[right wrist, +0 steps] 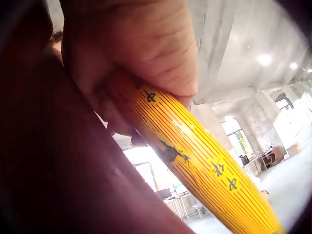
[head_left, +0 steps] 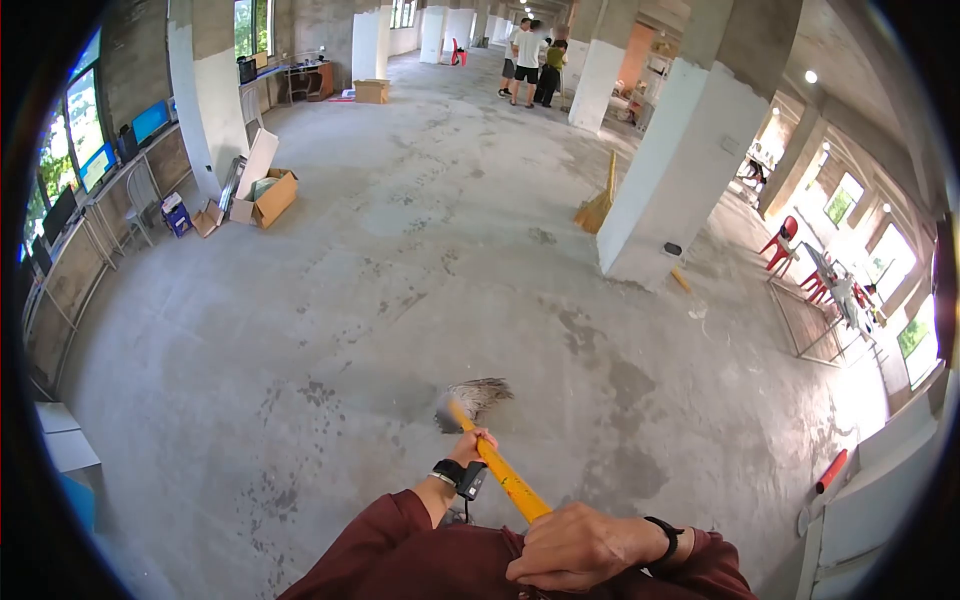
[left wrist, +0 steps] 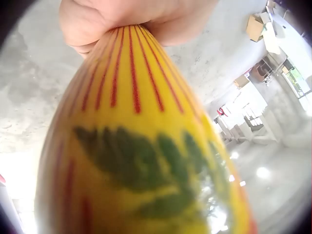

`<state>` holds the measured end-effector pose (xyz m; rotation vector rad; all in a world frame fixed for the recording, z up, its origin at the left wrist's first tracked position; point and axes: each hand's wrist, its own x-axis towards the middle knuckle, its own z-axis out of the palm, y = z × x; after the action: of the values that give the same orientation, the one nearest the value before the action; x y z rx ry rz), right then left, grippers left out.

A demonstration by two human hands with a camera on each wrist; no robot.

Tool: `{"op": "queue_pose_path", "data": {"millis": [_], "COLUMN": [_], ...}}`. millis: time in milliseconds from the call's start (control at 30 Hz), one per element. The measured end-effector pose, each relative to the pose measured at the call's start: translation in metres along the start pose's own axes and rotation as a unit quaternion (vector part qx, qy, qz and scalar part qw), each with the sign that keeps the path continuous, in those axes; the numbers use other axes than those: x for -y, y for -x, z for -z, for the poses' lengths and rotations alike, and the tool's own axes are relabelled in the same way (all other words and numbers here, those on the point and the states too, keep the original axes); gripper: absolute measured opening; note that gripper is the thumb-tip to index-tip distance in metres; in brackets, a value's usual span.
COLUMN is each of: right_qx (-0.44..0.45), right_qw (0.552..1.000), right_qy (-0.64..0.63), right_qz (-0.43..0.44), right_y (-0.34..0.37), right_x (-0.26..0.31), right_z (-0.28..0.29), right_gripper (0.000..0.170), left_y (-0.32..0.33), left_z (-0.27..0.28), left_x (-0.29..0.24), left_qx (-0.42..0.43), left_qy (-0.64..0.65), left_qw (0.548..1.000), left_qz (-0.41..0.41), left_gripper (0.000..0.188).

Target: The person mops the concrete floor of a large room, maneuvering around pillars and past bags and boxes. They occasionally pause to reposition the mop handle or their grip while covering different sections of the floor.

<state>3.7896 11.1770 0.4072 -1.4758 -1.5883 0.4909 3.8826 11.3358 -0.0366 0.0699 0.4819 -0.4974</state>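
A mop with a yellow handle [head_left: 512, 488] slants away from my body, its grey string head [head_left: 482, 398] down on the concrete floor. My left hand [head_left: 470, 446] grips the handle lower down, near the mop head. Around the upper end curls my right hand [head_left: 578, 546], close against the dark red shirt. Red stripes and a green leaf print mark the handle [left wrist: 131, 146] in the left wrist view, with the left fingers [left wrist: 105, 19] wrapped round it. In the right wrist view the right hand [right wrist: 141, 48] encloses the striped shaft [right wrist: 195, 156].
Damp patches [head_left: 630, 390] mark the floor. A straw broom [head_left: 600, 205] leans by a white pillar [head_left: 665, 165] at right. Open cardboard boxes [head_left: 272, 200] stand at left, near desks with monitors [head_left: 98, 165]. Several people [head_left: 530, 60] stand far back. A red tube [head_left: 831, 471] lies at right.
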Motion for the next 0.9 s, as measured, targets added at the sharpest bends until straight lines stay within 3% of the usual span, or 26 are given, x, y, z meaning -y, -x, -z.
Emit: {"op": "queue_pose_path", "data": {"millis": [67, 200, 267, 333, 367, 433, 500, 533, 567, 600, 667, 733, 800, 833, 900], "right_qx": [0.019, 0.052, 0.04, 0.042, 0.059, 0.064, 0.085, 0.104, 0.1, 0.102, 0.098, 0.093, 0.099, 0.1, 0.096], "right_qw": [1.0, 0.997, 0.993, 0.989, 0.983, 0.973, 0.96, 0.944, 0.93, 0.931, 0.903, 0.896, 0.882, 0.88, 0.884], "right_qy": [-0.013, -0.009, -0.08, -0.116, -0.119, -0.151, -0.188, -0.222, -0.267, -0.266, -0.327, -0.349, -0.361, -0.363, -0.374], "right_qz": [-0.01, -0.052, -0.08, -0.084, -0.125, -0.159, -0.19, -0.221, -0.231, -0.228, -0.261, -0.26, -0.287, -0.288, -0.262], "right_y": [-0.009, -0.021, -0.033, -0.055, -0.069, -0.097, -0.133, -0.149, -0.159, -0.171, -0.193, -0.205, -0.214, -0.219, -0.226], "right_x": [-0.01, -0.043, -0.066, -0.094, -0.103, -0.13, -0.144, -0.152, -0.168, -0.179, -0.198, -0.218, -0.224, -0.228, -0.232], "right_z": [0.005, 0.009, 0.004, -0.003, -0.004, -0.012, -0.014, -0.016, -0.027, -0.035, -0.047, -0.064, -0.072, -0.076, -0.081], "right_gripper": [0.007, 0.007, 0.008, 0.008, 0.009, 0.011, 0.012, 0.013, 0.015, 0.015, 0.016, 0.017, 0.017, 0.017, 0.018], "left_y": [0.001, 0.016, 0.033, 0.068, 0.086, 0.129, 0.15, 0.154, 0.172, 0.192, 0.23, 0.264, 0.279, 0.285, 0.291], "left_z": [0.0, 0.02, 0.047, 0.064, 0.079, 0.092, 0.142, 0.195, 0.213, 0.224, 0.241, 0.215, 0.258, 0.259, 0.266], "left_x": [-0.02, -0.056, -0.081, -0.102, -0.102, -0.111, -0.145, -0.165, -0.176, -0.185, -0.199, -0.201, -0.211, -0.211, -0.217], "left_qx": [0.012, -0.016, -0.008, -0.072, -0.075, -0.139, -0.186, -0.169, -0.17, -0.169, -0.184, -0.303, -0.277, -0.331, -0.354], "left_qy": [0.073, 0.021, 0.002, -0.124, -0.242, -0.324, -0.188, -0.078, -0.005, 0.067, 0.086, 0.15, 0.249, 0.2, 0.224], "left_qw": [0.996, 1.0, 1.0, 0.986, 0.941, 0.869, 0.92, 0.953, 0.957, 0.955, 0.951, 0.906, 0.894, 0.879, 0.865], "left_qz": [0.046, 0.001, -0.012, -0.079, -0.226, -0.348, -0.288, -0.24, -0.237, -0.233, -0.234, -0.253, -0.25, -0.28, -0.276], "left_gripper": [0.018, 0.014, 0.013, 0.012, 0.012, 0.01, 0.008, 0.008, 0.008, 0.008, 0.008, 0.016, 0.015, 0.015, 0.014]}}
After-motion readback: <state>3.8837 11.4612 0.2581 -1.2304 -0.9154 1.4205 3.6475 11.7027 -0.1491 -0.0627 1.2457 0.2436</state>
